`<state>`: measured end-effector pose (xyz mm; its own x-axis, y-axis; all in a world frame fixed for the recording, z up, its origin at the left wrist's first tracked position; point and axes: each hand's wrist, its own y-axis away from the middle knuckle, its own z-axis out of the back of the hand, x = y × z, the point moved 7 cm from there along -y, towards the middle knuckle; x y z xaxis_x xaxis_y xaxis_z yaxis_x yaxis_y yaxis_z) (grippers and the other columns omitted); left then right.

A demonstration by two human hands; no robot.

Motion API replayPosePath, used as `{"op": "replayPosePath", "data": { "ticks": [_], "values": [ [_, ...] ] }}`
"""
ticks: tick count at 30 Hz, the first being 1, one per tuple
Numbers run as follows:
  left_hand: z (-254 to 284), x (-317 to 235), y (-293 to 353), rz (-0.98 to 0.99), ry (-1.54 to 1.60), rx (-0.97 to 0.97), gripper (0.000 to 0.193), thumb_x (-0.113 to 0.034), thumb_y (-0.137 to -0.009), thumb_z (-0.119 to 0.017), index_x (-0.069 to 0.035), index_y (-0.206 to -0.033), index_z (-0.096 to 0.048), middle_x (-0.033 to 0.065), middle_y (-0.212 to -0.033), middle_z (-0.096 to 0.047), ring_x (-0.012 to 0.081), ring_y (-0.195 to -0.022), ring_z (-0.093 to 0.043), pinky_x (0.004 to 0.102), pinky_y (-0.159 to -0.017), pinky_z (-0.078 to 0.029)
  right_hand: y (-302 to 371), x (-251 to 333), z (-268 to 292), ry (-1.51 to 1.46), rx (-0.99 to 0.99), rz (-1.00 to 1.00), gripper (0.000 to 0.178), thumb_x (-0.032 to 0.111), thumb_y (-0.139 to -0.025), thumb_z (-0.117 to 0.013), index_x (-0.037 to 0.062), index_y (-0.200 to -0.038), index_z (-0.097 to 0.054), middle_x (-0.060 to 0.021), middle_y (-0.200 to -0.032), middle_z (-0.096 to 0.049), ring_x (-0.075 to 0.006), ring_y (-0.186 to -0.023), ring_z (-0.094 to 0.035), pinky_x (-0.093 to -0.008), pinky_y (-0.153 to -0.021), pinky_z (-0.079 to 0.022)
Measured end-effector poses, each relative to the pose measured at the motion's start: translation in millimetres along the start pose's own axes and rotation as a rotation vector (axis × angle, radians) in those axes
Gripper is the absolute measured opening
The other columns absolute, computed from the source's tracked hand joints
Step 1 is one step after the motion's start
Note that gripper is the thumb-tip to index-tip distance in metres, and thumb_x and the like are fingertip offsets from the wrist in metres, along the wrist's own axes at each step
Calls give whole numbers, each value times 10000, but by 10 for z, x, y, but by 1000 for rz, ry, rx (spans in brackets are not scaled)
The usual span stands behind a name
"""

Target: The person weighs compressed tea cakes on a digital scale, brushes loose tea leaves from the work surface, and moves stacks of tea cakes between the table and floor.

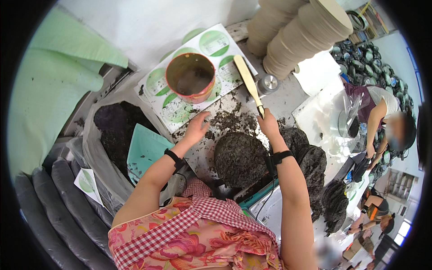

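My right hand [268, 126] is closed round the dark end of a long, flat cream-coloured tool [246, 78], which points away from me. Over the crumb-strewn table, my left hand [196, 128] is held with its fingers apart and nothing in it. Between and just below my hands lies a round, dark, fibrous cake [240, 159] that looks like dried seaweed. More such cakes [312, 164] lie to the right of my right forearm. Beyond my left hand, a red pot [191, 78] stands on white sheets printed with green circles [213, 43].
Stacks of round beige discs [306, 36] rise at the back, near a metal cylinder [268, 84]. To the left, a plastic sack [101, 166] holds dark material and a teal scoop [144, 150], beside long black packed tubes [58, 211]. A co-worker [378, 108] works at the right.
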<state>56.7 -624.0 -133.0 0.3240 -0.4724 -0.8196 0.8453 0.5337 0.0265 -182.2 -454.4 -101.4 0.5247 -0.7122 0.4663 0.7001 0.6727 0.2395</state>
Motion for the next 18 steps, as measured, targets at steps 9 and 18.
{"op": "replayPosePath", "data": {
  "ticks": [9,18],
  "values": [
    [227,708,365,139,-548,-171,567,-306,-905,-452,-1,-1355,-292,190,-1435,-240,322,-1353,-173,487,-1090,-123,984,-90,589,-59,196,55,342,161,-767,-619,65,-1072,-498,-205,-835,-598,-401,-790,-571,-452,-653,-439],
    [-456,-400,544,-218,68,-85,308,-122,-860,-514,-5,-1145,-523,191,-1134,-540,346,-1070,-506,389,-931,-393,2265,-350,799,-64,-229,-114,273,159,-744,-578,117,-1011,-539,-178,-777,-606,-377,-759,-589,-475,-649,-461]
  ]
}}
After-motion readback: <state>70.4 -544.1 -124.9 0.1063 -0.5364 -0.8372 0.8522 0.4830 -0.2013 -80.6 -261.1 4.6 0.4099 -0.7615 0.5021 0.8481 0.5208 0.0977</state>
